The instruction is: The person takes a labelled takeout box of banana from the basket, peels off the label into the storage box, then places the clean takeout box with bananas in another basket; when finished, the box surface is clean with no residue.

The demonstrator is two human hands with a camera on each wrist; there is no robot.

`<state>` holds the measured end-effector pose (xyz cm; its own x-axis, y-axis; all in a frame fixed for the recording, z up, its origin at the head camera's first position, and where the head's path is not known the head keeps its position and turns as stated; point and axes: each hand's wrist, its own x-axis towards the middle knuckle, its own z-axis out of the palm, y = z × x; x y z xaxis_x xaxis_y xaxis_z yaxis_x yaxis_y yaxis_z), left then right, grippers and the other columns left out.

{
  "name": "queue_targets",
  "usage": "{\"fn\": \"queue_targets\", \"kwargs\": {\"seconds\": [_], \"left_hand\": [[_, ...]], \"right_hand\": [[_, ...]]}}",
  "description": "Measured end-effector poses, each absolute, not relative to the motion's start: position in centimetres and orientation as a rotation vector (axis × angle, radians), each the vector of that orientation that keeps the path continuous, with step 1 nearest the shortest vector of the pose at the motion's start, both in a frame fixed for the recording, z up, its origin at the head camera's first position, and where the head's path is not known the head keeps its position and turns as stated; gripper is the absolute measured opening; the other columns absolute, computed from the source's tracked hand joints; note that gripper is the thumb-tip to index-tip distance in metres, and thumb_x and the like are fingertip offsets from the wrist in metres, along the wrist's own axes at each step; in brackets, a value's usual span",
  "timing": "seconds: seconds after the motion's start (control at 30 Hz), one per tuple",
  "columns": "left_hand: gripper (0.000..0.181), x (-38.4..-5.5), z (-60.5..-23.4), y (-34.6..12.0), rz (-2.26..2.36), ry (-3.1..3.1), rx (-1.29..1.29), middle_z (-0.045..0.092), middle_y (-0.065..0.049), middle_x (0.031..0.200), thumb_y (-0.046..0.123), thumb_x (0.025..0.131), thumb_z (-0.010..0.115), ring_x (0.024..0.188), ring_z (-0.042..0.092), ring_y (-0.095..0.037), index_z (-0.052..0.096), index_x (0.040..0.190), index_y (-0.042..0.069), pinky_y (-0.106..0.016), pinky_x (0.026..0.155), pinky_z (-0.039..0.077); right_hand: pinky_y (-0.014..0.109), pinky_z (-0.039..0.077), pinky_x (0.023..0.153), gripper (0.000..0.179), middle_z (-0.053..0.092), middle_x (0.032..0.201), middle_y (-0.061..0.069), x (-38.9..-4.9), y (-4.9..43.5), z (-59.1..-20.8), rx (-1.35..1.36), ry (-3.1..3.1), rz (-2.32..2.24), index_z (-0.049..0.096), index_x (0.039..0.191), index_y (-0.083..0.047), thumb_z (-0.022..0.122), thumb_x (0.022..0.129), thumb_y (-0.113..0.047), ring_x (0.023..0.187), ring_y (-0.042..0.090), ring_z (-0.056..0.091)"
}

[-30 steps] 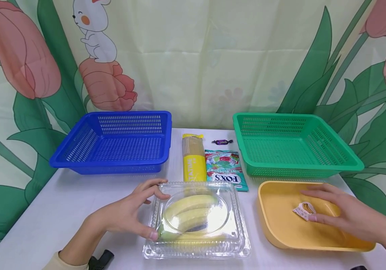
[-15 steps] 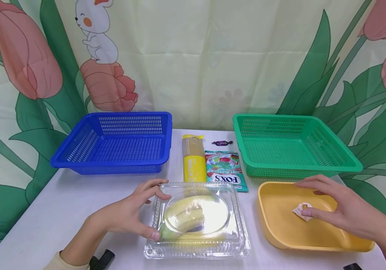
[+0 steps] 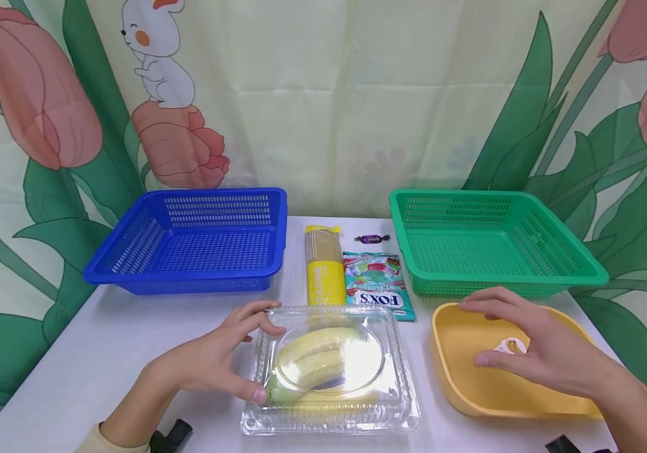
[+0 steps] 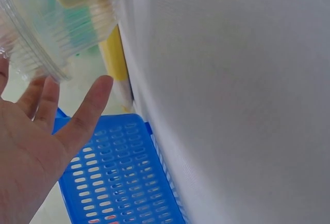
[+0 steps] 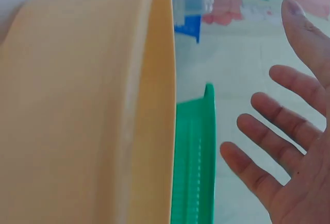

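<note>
Pale cloth (image 3: 323, 113) printed with pink tulips and a white rabbit (image 3: 165, 82) hangs behind a white table (image 3: 131, 327). The left hand (image 3: 215, 355) is spread wide along the left side of a clear plastic container (image 3: 329, 416), fingers at its far corner and thumb near the front. Bananas (image 3: 312, 371) show through the lid. The right hand (image 3: 538, 343) hovers over a yellow tray (image 3: 504, 399), thumb and fingers well apart; beneath it, partly hidden, lies a small label (image 3: 511, 345) bearing a banana picture. Beyond the container, a yellow packet (image 3: 326, 277) carries sideways lettering ending "TIME". Beside it, a teal bag (image 3: 376, 283) reads "FOX'S" and "MINT BLOSSOM", upside down. Behind the bag is a purple-wrapped sweet (image 3: 372, 239), its print too small to read. Outermost stand a blue basket (image 3: 182, 275) and a green basket (image 3: 510, 277).
</note>
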<state>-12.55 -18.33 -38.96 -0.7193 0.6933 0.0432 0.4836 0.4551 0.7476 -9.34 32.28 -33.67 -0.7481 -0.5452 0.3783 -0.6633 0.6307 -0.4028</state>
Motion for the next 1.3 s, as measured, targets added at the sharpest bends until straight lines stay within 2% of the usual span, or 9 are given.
{"fn": "queue_targets", "kwargs": {"seconds": [0.23, 0.37, 0.5, 0.7, 0.8, 0.97, 1.17, 1.3], "left_hand": [[0.073, -12.6, -38.9, -18.3, 1.124, 2.447, 1.004, 0.022, 0.008, 0.165, 0.045, 0.071, 0.093, 0.151, 0.018, -0.039, 0.056, 0.132, 0.035, -0.07, 0.102, 0.039], [0.073, -12.6, -39.0, -18.3, 1.132, 2.443, 0.995, 0.022, 0.008, 0.165, 0.045, 0.071, 0.093, 0.151, 0.018, -0.038, 0.056, 0.133, 0.033, -0.07, 0.102, 0.04], [0.074, -12.5, -39.1, -18.4, 1.142, 2.441, 0.993, 0.023, 0.008, 0.165, 0.045, 0.071, 0.093, 0.151, 0.018, -0.038, 0.057, 0.134, 0.031, -0.069, 0.102, 0.04], [0.072, -12.5, -39.1, -18.3, 1.148, 2.445, 0.967, 0.023, 0.007, 0.166, 0.045, 0.071, 0.093, 0.152, 0.017, -0.038, 0.057, 0.132, 0.034, -0.073, 0.104, 0.037], [0.071, -12.5, -39.1, -18.2, 1.15, 2.445, 0.967, 0.023, 0.008, 0.166, 0.045, 0.071, 0.093, 0.152, 0.017, -0.038, 0.057, 0.132, 0.036, -0.073, 0.104, 0.036], [0.071, -12.5, -39.2, -18.3, 1.145, 2.45, 0.972, 0.022, 0.009, 0.165, 0.046, 0.071, 0.092, 0.152, 0.017, -0.037, 0.056, 0.132, 0.039, -0.072, 0.104, 0.037], [0.071, -12.4, -39.2, -18.4, 1.143, 2.45, 0.977, 0.022, 0.008, 0.165, 0.046, 0.071, 0.092, 0.151, 0.018, -0.038, 0.055, 0.132, 0.039, -0.07, 0.102, 0.039], [0.071, -12.4, -39.1, -18.4, 1.136, 2.458, 0.979, 0.022, 0.01, 0.165, 0.047, 0.071, 0.092, 0.151, 0.019, -0.038, 0.054, 0.131, 0.042, -0.071, 0.103, 0.038]], "right_hand": [[0.007, 0.043, 0.097, 0.073, 0.057, 0.136, -0.018, -9.4, 30.3, -33.7, 0.962, -2.72, 0.737, 0.059, 0.14, -0.034, 0.093, 0.076, -0.026, 0.126, -0.001, 0.051], [0.012, 0.047, 0.096, 0.072, 0.055, 0.139, -0.015, -9.6, 29.4, -33.7, 1.019, -2.723, 0.758, 0.058, 0.142, -0.031, 0.091, 0.078, -0.027, 0.126, 0.002, 0.052], [0.023, 0.053, 0.096, 0.074, 0.052, 0.142, -0.015, -9.9, 28.5, -33.7, 1.072, -2.735, 0.76, 0.054, 0.145, -0.031, 0.09, 0.08, -0.03, 0.128, 0.004, 0.052], [0.023, 0.052, 0.099, 0.073, 0.054, 0.143, -0.009, -9.9, 27.2, -34.4, 1.134, -2.68, 0.836, 0.055, 0.145, -0.027, 0.089, 0.081, -0.032, 0.127, 0.008, 0.056], [0.028, 0.054, 0.099, 0.074, 0.053, 0.143, -0.006, -9.9, 26.5, -34.8, 1.17, -2.665, 0.928, 0.054, 0.146, -0.025, 0.089, 0.081, -0.03, 0.126, 0.011, 0.057], [0.03, 0.052, 0.102, 0.075, 0.049, 0.147, -0.005, -10.1, 25.2, -35.5, 1.257, -2.668, 1.041, 0.052, 0.149, -0.019, 0.087, 0.084, -0.03, 0.132, 0.011, 0.051], [0.033, 0.055, 0.099, 0.071, 0.048, 0.149, -0.003, -10.3, 24.1, -36.2, 1.288, -2.673, 1.054, 0.053, 0.149, -0.02, 0.084, 0.086, -0.034, 0.13, 0.013, 0.055], [0.034, 0.057, 0.094, 0.074, 0.047, 0.15, 0.0, -10.3, 24.0, -36.3, 1.297, -2.689, 1.058, 0.052, 0.15, -0.02, 0.085, 0.085, -0.035, 0.131, 0.013, 0.051]]}}
